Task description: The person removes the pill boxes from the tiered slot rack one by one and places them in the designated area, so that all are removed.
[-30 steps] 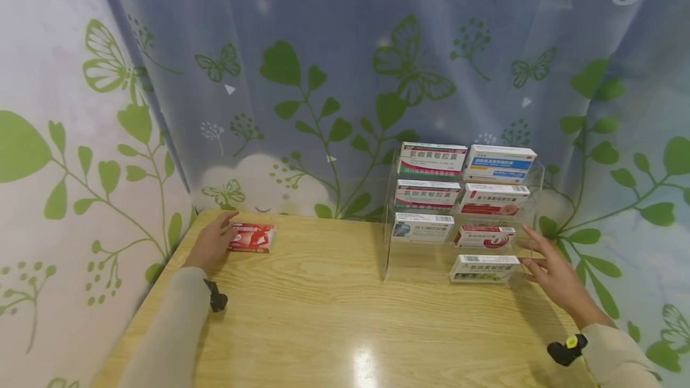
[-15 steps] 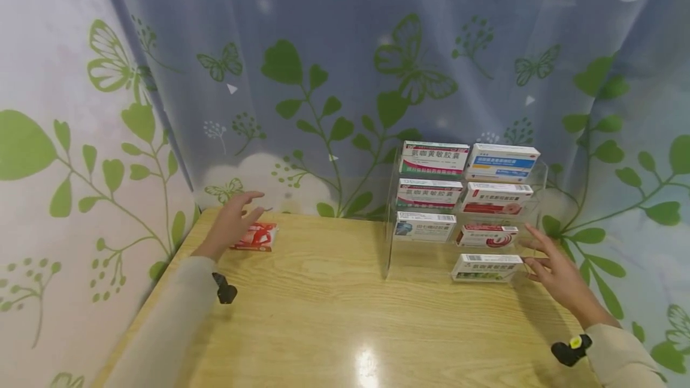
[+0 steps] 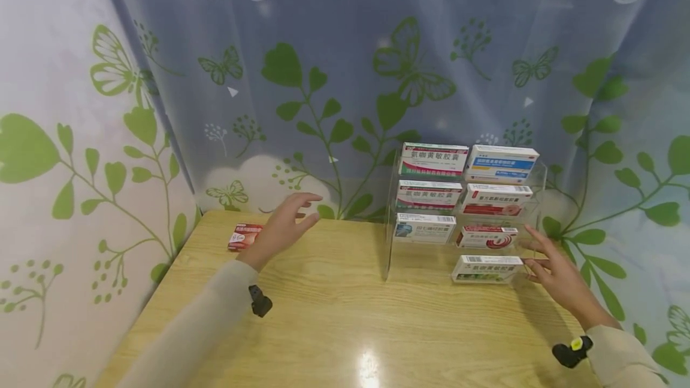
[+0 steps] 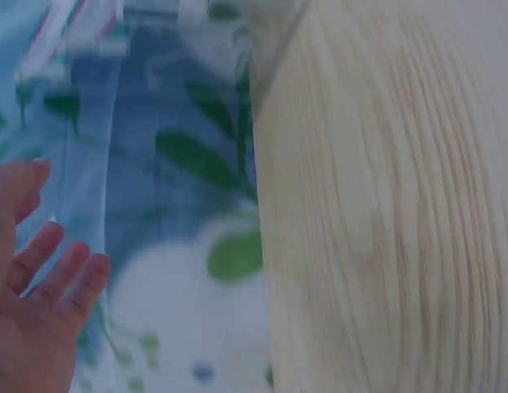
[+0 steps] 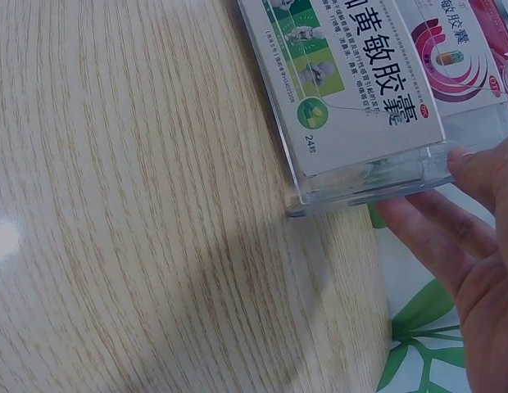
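Left hand (image 3: 283, 226), centre-left of the head view: fingers straight and spread, holding nothing; raised above the table (image 3: 323, 316). A second ago it lay on the red box (image 3: 244, 236); half a second ago it was lifting just over it; now it is clear of the box and further toward frame centre, heading for the rack (image 3: 463, 214). Red box lies flat at the table's far left corner, shifted slightly left of where it lay; partly hidden by the hand.

Right hand (image 3: 557, 277), lower right: fingers extended and loose, gripping nothing; fingertips touching the rack's right end beside the lowest box (image 3: 487, 268); position unchanged across the three frames. Right wrist view confirms fingers (image 5: 451, 246) against the clear corner.

Left wrist view blurred; open palm (image 4: 33, 319) only.

Rack, right of centre: seven boxes on tiers, none disturbed.

Judgement: red box released and left behind; left hand free, probably crossing to the rack, which the right hand steadies.
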A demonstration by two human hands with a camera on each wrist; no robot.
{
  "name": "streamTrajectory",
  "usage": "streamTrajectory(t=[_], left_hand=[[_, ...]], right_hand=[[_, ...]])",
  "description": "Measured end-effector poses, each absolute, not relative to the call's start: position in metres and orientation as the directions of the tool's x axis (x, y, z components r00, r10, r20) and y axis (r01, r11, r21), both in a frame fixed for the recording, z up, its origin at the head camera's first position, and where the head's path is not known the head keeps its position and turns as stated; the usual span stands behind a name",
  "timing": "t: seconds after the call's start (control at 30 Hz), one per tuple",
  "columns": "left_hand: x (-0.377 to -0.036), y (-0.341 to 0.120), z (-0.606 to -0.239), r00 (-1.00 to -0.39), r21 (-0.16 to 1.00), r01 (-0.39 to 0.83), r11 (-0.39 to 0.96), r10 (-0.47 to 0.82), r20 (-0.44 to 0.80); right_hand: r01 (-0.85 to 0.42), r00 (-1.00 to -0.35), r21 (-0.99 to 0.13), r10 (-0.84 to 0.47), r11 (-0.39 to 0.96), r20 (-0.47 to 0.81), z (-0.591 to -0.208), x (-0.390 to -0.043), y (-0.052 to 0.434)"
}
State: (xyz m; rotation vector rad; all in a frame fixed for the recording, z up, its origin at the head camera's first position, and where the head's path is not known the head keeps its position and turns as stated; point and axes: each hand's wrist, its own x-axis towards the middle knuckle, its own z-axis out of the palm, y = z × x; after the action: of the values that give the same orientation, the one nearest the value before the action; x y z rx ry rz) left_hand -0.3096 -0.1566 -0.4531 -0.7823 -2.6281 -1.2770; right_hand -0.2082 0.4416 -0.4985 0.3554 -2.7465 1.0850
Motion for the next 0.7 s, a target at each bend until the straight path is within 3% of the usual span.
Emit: streamTrajectory(t=[0.37, 0.7], left_hand=[[-0.281, -0.075, -0.436, -0.807, 0.708, 0.554, 0.438, 0.49, 0.329], [-0.262, 0.004, -0.436, -0.703, 0.71, 0.608, 0.356, 0.656, 0.274]], right_hand=[[-0.306, -0.949, -0.636, -0.174, 0.709, 0.262, -0.499, -0.21, 0.445], [-0.305, -0.95, -0.639, -0.175, 0.706, 0.26, -0.501, -0.211, 0.446]])
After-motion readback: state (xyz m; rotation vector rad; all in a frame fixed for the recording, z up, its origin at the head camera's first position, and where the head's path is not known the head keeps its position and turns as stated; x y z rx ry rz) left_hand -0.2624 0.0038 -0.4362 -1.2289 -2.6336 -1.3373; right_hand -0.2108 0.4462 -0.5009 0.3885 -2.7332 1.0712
